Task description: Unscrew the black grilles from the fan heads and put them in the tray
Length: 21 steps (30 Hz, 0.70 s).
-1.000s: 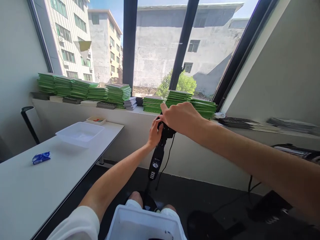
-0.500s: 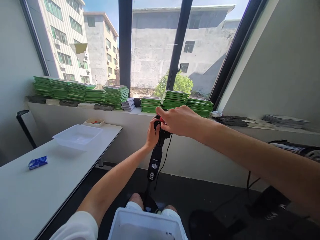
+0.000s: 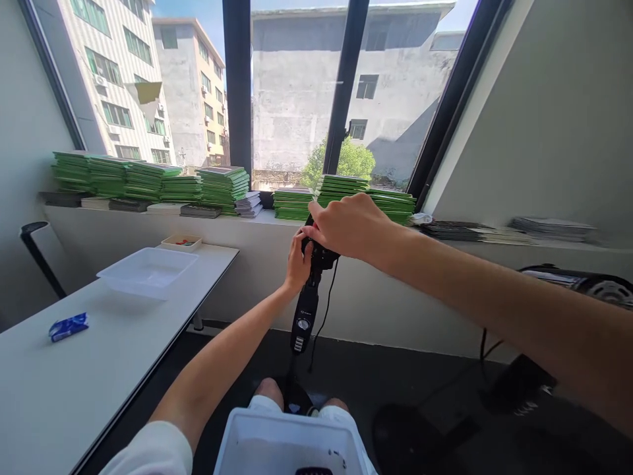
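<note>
A black upright stand with a silver dial and pale buttons rises between my knees, and a thin cord hangs beside it. My left hand is closed round the left side of the stand's black head. From the right, my right hand reaches over that same head, its fingers closed and bent down; a speck of red shows under them, the rest being hidden. On my lap rests a white plastic bin with small dark bits inside. At the lower picture edge, part of a dark object shows in it.
To the left stands a white table with a clear tub, a small tray of red pieces and a blue packet. Green-edged stacks line the windowsill. Black equipment is at the right.
The view has shifted slightly to the right. My right hand sits a little lower over the stand's head, covering more of the red thing. A dark object now shows in the bin.
</note>
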Each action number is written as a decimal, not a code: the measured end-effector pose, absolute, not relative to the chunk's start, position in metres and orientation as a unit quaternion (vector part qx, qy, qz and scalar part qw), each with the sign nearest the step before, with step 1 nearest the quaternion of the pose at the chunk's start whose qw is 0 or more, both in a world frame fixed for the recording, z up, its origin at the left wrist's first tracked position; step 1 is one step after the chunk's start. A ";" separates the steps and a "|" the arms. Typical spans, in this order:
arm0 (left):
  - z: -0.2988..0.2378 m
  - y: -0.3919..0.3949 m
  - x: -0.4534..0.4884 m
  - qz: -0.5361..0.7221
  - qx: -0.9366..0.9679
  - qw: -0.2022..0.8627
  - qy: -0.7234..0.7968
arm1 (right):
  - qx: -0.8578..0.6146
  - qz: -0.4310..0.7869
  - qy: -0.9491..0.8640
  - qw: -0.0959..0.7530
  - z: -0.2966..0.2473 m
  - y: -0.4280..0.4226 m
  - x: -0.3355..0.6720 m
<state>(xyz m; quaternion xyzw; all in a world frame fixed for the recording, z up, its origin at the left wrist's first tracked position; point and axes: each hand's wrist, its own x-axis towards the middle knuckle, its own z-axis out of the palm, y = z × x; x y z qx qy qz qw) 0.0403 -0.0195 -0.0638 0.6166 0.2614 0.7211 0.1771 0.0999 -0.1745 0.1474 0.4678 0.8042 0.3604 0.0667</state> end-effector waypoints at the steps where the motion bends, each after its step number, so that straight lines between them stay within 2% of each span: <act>1: -0.064 -0.019 0.040 0.721 0.616 0.180 0.262 | 0.464 0.354 0.808 0.073 0.148 -0.175 0.100; 21: -0.064 -0.022 0.039 0.710 0.620 0.183 0.279 | 0.480 0.361 0.796 0.074 0.148 -0.177 0.099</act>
